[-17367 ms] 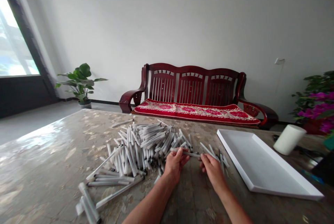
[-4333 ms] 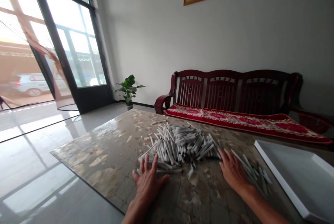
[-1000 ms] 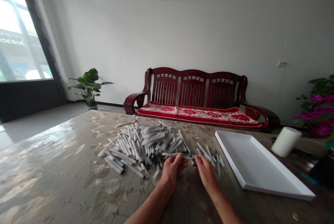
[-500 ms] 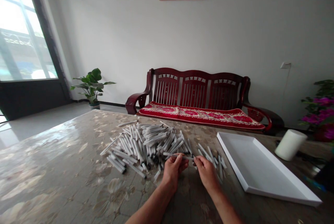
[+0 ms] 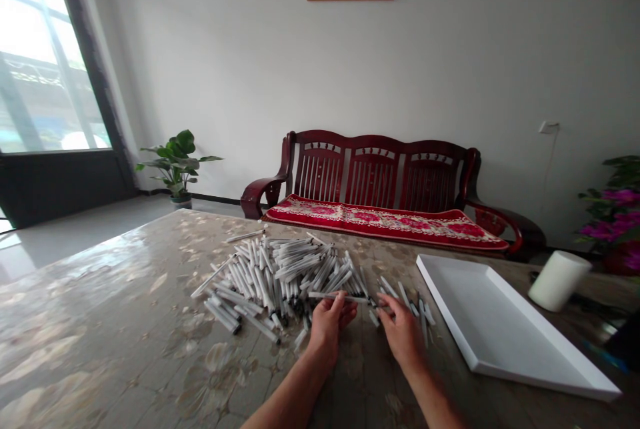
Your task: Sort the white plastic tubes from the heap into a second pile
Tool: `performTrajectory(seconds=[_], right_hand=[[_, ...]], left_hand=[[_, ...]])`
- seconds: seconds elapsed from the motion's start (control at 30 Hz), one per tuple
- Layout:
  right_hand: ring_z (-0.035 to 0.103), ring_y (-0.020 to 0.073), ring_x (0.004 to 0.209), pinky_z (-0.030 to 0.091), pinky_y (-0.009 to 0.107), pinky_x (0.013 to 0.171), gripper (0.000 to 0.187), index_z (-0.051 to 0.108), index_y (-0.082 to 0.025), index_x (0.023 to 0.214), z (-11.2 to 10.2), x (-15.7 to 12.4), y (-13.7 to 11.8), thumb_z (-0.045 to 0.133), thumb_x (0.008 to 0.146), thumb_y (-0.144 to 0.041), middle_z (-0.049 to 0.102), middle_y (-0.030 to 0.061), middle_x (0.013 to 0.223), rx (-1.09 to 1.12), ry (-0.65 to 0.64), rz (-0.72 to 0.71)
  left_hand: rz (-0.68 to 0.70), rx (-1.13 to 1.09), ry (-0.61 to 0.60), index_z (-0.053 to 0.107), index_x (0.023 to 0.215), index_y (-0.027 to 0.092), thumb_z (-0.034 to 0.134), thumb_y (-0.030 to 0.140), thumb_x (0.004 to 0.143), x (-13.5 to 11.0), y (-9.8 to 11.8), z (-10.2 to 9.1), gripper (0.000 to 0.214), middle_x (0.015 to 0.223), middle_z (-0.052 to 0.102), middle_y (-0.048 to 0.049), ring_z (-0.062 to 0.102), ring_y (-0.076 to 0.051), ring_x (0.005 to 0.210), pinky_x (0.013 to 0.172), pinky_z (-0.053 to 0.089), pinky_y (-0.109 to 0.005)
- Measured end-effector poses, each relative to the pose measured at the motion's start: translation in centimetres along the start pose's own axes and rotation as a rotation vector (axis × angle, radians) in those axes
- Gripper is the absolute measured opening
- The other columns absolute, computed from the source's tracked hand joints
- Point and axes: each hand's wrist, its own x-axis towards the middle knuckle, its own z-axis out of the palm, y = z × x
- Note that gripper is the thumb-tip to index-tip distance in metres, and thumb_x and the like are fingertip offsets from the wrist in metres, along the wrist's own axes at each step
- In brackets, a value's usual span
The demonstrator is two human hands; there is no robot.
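My left hand [image 5: 327,322] pinches a pen [image 5: 324,295] with a whitish, translucent barrel, held almost level in front of the pile. My right hand [image 5: 401,330] is apart from that pen, its fingers spread just above the table, and nothing shows between them. Close by its fingertips lies a short pale piece with a dark end [image 5: 374,317]. Beyond my left hand a large heap of similar pens [image 5: 265,275] spreads over the table, many with black ends. A smaller scatter of pens [image 5: 404,293] lies just past my right hand.
A shallow white tray [image 5: 543,375] stands on the patterned table [image 5: 165,349] at the right. Behind it is a white cylinder [image 5: 559,280], with dark items at the far right edge. A dark red wooden bench [image 5: 373,179] stands beyond the table.
My right hand has let go of the pen's right end, and its fingers have opened. My left hand keeps the pen and has shifted slightly left.
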Motion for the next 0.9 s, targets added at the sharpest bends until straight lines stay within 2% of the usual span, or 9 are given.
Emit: performTrajectory(seconds=[0.13, 0.2, 0.37, 0.47, 0.53, 0.67, 0.77, 0.83, 0.9], right_hand=[[0.070, 0.0241, 0.086, 0.053, 0.033, 0.078, 0.027, 0.075, -0.025, 0.087, 0.3, -0.2, -0.9, 0.057, 0.084, -0.045, 0.077, 0.0055, 0.090, 0.086, -0.068, 0.019], [0.070, 0.0240, 0.081, 0.053, 0.032, 0.074, 0.030, 0.074, -0.024, 0.083, 0.1, 0.0, -0.7, 0.057, 0.083, -0.049, 0.077, 0.0053, 0.084, 0.110, -0.048, 0.066], [0.067, 0.0233, 0.069, 0.052, 0.033, 0.067, 0.045, 0.068, -0.021, 0.084, -2.4, 1.2, 1.3, 0.055, 0.078, -0.064, 0.074, 0.0072, 0.076, 0.148, 0.190, 0.183], [0.068, 0.0232, 0.066, 0.053, 0.033, 0.066, 0.046, 0.062, -0.021, 0.087, -4.3, 1.8, 2.5, 0.052, 0.079, -0.064, 0.074, 0.0079, 0.075, 0.175, 0.346, 0.248], [0.070, 0.0250, 0.070, 0.052, 0.034, 0.068, 0.044, 0.060, -0.021, 0.088, -5.1, 2.0, 2.9, 0.051, 0.078, -0.063, 0.074, 0.0091, 0.076, 0.130, 0.386, 0.272], [0.069, 0.0271, 0.076, 0.048, 0.034, 0.067, 0.035, 0.064, -0.024, 0.082, -5.6, 1.8, 2.7, 0.049, 0.076, -0.054, 0.075, 0.0094, 0.080, -0.150, 0.281, 0.264], [0.067, 0.0268, 0.082, 0.047, 0.034, 0.070, 0.033, 0.068, -0.024, 0.079, -5.5, 1.4, 1.6, 0.047, 0.079, -0.050, 0.074, 0.0094, 0.083, -0.306, 0.157, 0.157], [0.066, 0.0282, 0.089, 0.047, 0.036, 0.079, 0.037, 0.069, -0.023, 0.082, -5.2, 1.2, 0.4, 0.045, 0.083, -0.051, 0.074, 0.0111, 0.089, -0.290, 0.144, 0.062], [0.065, 0.0281, 0.094, 0.048, 0.037, 0.084, 0.043, 0.070, -0.022, 0.087, -4.5, 0.8, -1.0, 0.043, 0.086, -0.055, 0.074, 0.0117, 0.094, -0.161, 0.116, 0.017]], left_hand=[[-0.022, 0.046, -0.041, 0.067, 0.079, 0.013, 0.089, 0.028, 0.068, -0.1, -0.1, 0.1, 0.029, 0.069, 0.071, -0.0039, 0.071, -0.016, 0.063, 0.060, 0.059, -0.025], [-0.012, 0.027, -0.022, 0.067, 0.078, 0.013, 0.088, 0.027, 0.070, 0.1, 0.2, 0.0, 0.026, 0.069, 0.071, -0.0043, 0.071, -0.016, 0.062, 0.058, 0.059, -0.024], [0.023, -0.038, 0.071, 0.066, 0.078, 0.013, 0.079, 0.019, 0.080, 1.2, 1.3, -0.6, 0.015, 0.071, 0.072, -0.0047, 0.071, -0.014, 0.063, 0.059, 0.059, -0.023], [0.033, -0.047, 0.076, 0.064, 0.080, 0.014, 0.081, 0.021, 0.078, 1.5, 1.5, -0.9, 0.019, 0.072, 0.071, -0.0041, 0.071, -0.014, 0.064, 0.059, 0.059, -0.023], [0.031, -0.032, 0.044, 0.064, 0.081, 0.015, 0.085, 0.027, 0.074, 1.5, 1.4, -1.0, 0.025, 0.074, 0.072, -0.0042, 0.071, -0.015, 0.065, 0.059, 0.058, -0.024], [0.048, 0.052, -0.005, 0.067, 0.081, 0.015, 0.093, 0.042, 0.057, 1.2, 1.2, -0.9, 0.044, 0.075, 0.071, -0.0023, 0.069, -0.014, 0.065, 0.056, 0.053, -0.022], [0.086, 0.157, -0.032, 0.070, 0.078, 0.015, 0.093, 0.052, 0.047, 0.9, 1.2, -0.6, 0.054, 0.070, 0.068, 0.0004, 0.064, -0.012, 0.061, 0.052, 0.047, -0.020], [0.114, 0.226, -0.069, 0.071, 0.076, 0.015, 0.092, 0.056, 0.044, 0.8, 1.0, -0.3, 0.055, 0.067, 0.066, 0.0009, 0.061, -0.011, 0.060, 0.051, 0.043, -0.020], [0.136, 0.285, -0.124, 0.072, 0.071, 0.016, 0.091, 0.058, 0.044, 0.6, 0.5, 0.0, 0.054, 0.062, 0.064, 0.0012, 0.057, -0.011, 0.059, 0.051, 0.040, -0.020]])
